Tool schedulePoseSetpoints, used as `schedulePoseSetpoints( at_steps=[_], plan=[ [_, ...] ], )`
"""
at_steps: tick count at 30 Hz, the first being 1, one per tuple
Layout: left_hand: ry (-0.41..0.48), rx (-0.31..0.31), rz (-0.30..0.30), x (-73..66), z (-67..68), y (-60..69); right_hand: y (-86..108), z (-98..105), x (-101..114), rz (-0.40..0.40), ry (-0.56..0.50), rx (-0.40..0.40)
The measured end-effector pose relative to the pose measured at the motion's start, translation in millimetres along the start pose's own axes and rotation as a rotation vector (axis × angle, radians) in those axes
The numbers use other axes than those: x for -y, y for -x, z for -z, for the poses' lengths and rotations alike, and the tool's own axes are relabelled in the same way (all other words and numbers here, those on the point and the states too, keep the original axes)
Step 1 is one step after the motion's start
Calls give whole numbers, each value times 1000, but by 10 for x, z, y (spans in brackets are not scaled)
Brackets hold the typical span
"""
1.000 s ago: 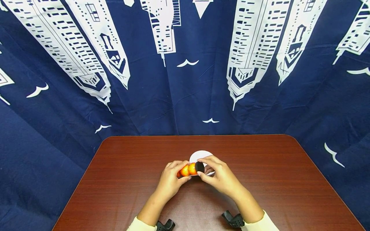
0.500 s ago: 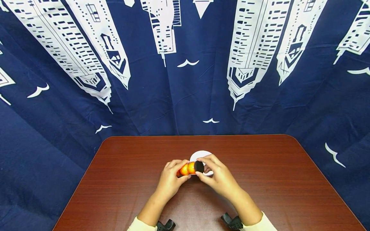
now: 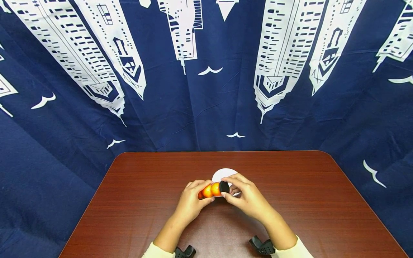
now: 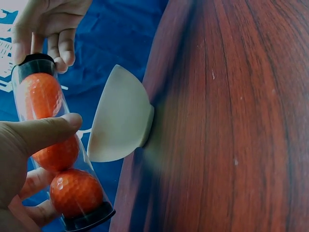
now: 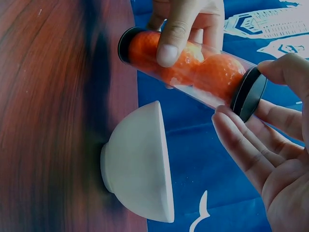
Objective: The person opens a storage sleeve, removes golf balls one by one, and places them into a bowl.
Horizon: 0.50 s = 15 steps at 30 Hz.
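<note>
A clear plastic tube (image 4: 84, 166) holds three orange dimpled golf balls (image 4: 76, 193) in a row, with a black cap at each end. My left hand (image 3: 189, 200) grips the tube around its middle, the thumb lying across it. At the tube's right end, the thumb and fingers of my right hand (image 3: 250, 196) pinch the black cap (image 5: 249, 94), which sits on the tube's end. Both hands keep the tube in the air, tilted, just in front of a white bowl (image 3: 222, 175). In the head view the hands partly hide the bowl and the tube's left end.
The bowl (image 5: 140, 164) stands upright on the brown wood-grain table (image 3: 145, 200). Behind the table hangs a dark blue cloth (image 3: 167, 118) printed with white buildings and birds. Black straps with camera mounts (image 3: 261, 245) are on both wrists.
The right hand and the cap end of the tube shifted slightly left, then back right and a little down. Both holds look the same; the bowl has not moved.
</note>
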<state>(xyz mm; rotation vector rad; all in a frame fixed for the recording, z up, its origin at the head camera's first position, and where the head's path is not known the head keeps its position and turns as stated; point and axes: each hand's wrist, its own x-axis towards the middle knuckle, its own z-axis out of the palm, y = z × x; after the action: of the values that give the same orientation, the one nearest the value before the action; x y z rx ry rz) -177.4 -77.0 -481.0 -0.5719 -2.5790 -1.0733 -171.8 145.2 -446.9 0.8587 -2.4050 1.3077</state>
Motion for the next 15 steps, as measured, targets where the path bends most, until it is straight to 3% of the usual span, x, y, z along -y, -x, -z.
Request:
schedulePoseSetpoints(
  at_steps=[15],
  plan=[
    [13,-30,9,7,-15,-5,-3,14,5,84,133,-90]
  ],
)
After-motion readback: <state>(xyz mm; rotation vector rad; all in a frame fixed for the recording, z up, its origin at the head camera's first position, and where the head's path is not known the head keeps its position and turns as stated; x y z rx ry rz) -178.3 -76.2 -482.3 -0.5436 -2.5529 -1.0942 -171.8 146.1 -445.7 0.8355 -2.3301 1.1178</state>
